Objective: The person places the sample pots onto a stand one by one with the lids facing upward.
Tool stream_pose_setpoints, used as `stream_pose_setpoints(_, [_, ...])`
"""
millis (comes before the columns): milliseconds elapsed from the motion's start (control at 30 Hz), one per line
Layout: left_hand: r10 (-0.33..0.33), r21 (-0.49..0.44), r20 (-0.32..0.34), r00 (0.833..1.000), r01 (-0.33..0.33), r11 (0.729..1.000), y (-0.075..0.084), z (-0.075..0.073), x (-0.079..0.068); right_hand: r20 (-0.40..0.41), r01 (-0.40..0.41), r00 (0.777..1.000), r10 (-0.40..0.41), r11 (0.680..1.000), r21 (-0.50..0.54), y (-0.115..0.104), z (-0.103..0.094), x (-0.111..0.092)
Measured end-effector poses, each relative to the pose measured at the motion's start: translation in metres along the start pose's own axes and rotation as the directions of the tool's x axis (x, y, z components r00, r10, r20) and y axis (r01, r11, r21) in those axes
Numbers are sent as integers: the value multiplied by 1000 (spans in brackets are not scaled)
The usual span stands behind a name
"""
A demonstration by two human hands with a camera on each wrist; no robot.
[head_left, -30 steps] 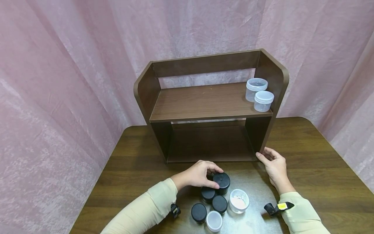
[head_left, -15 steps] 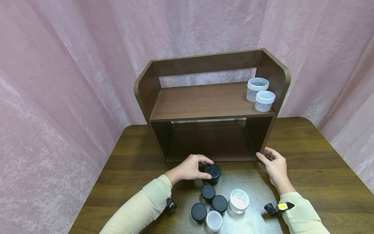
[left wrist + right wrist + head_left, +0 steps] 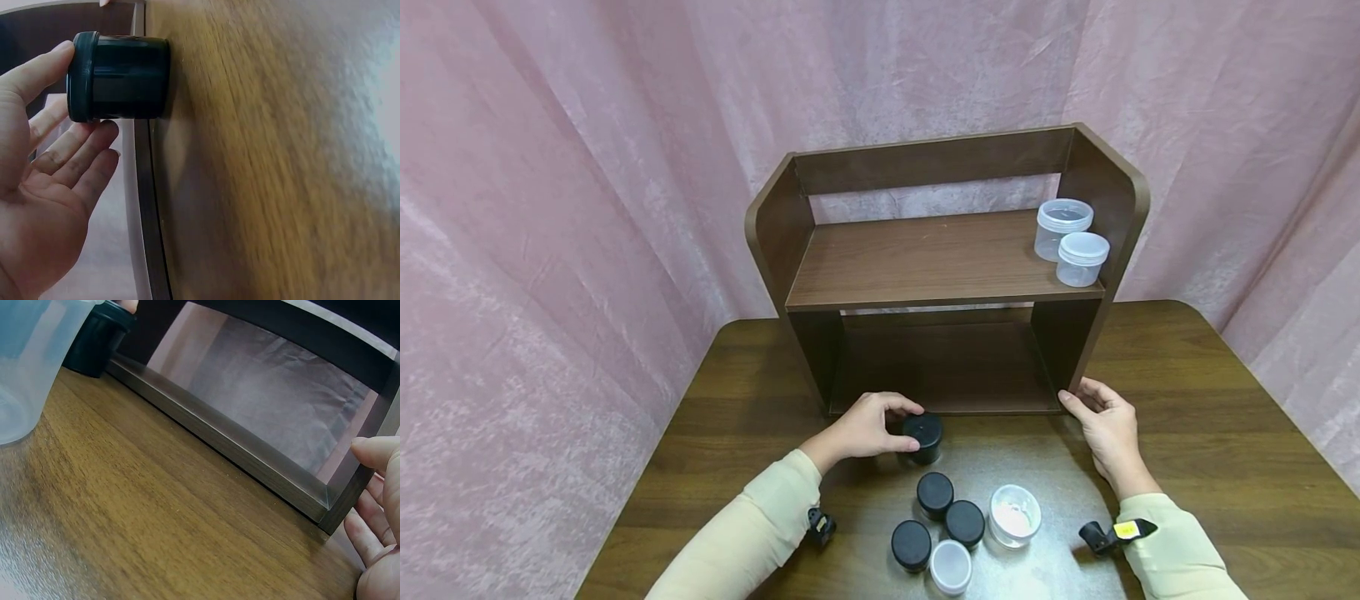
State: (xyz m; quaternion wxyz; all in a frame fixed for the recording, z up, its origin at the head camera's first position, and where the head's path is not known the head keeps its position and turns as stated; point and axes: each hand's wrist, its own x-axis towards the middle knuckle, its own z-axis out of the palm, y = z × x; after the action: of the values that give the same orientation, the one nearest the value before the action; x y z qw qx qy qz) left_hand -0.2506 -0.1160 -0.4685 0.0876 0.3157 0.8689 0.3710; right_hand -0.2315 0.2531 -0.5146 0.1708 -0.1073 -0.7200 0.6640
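Note:
My left hand (image 3: 868, 427) pinches a black lidded jar (image 3: 924, 438) by its lid, thumb on the near side and fingers on the far side. In the left wrist view that jar (image 3: 122, 76) is upright, its base at or just above the tabletop; I cannot tell whether it touches. It is just in front of the shelf's bottom edge. My right hand (image 3: 1107, 427) holds the lower right corner of the brown wooden shelf (image 3: 940, 262), thumb at the front edge and fingers round the outer side, as the right wrist view also shows.
Three black-lidded jars (image 3: 964, 523), a small white-lidded jar (image 3: 951, 567) and a larger clear jar (image 3: 1014, 516) stand on the table's near part. Two translucent jars (image 3: 1081, 259) stand at the upper shelf's right end. A pink curtain (image 3: 625, 167) hangs behind.
My left hand has carried the black jar leftward and a little toward the shelf, away from the other jars. The right hand stays at the shelf corner.

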Motion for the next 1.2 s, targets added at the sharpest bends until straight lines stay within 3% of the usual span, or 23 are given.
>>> stream_pose_setpoints(400, [-27,4,-33,999,27,1000,-10,-11,-15,10,8,1000,-8,1000,4,-2,-1,-1])
stream_pose_setpoints(800, [84,31,-47,995,-82,996,-13,-3,-16,2,5,1000,-5,1000,20,-2,0,-1])
stream_pose_setpoints(1200, [96,21,-71,993,-95,995,-10,1,-16,-4,-4,1000,4,1000,26,-2,1,0])
